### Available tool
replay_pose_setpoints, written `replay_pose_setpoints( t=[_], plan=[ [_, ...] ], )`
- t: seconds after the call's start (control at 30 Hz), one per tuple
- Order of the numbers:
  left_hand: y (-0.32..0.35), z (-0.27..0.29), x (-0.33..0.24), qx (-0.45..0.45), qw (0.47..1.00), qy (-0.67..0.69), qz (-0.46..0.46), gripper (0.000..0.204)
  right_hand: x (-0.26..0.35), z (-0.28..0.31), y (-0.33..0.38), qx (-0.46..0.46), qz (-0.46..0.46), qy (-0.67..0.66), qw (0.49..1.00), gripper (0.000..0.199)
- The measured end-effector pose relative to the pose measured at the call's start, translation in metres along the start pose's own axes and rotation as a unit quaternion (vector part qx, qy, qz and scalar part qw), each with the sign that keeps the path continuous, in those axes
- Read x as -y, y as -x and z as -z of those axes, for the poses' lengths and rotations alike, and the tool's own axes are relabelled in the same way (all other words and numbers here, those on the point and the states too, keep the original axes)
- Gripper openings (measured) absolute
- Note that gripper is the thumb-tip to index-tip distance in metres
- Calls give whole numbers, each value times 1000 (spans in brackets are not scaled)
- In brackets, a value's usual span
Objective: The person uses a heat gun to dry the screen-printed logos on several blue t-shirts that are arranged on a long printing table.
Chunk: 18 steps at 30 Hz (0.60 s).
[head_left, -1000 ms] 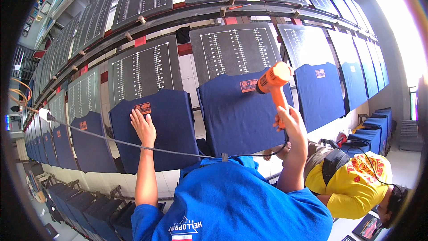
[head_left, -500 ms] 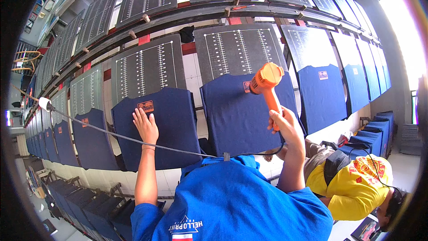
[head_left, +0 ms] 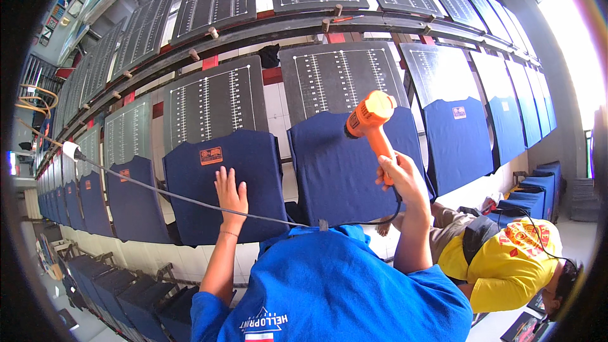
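Note:
My left hand [head_left: 231,193] lies flat, fingers spread, on a navy shirt [head_left: 190,196] pulled over a tilted grey board; a small orange print [head_left: 211,155] sits just above the hand. My right hand [head_left: 399,177] grips the handle of an orange heat gun [head_left: 370,117]. The gun's nozzle points at the upper part of the neighbouring navy shirt [head_left: 329,171]. The gun's dark cord [head_left: 158,193] runs from it across my chest and away to the left.
Rows of grey gridded boards [head_left: 212,104], many dressed in navy shirts, stretch left and right and overhead. A person in a yellow shirt [head_left: 513,259] crouches at the lower right. Folded navy shirts [head_left: 544,183] are stacked at the far right.
The heat gun has shifted slightly left across the shirt and now covers its print. My left hand has slid a little to the right on its shirt.

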<state>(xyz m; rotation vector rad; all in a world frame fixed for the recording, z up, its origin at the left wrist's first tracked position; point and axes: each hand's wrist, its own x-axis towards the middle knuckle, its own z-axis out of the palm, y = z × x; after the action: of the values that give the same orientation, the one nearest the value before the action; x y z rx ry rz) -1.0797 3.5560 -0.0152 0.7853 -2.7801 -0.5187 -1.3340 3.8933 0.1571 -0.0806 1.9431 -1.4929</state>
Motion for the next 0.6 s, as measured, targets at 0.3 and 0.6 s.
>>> replay_pose_setpoints(
  t=[0.3,0.6],
  plan=[
    [61,9,-46,92,913,397,-6,33,-3,-3,-16,-36,33,-14,999,32],
    [84,17,-69,338,724,598,61,32,-16,24,0,-113,24,-89,989,32]
  ],
)
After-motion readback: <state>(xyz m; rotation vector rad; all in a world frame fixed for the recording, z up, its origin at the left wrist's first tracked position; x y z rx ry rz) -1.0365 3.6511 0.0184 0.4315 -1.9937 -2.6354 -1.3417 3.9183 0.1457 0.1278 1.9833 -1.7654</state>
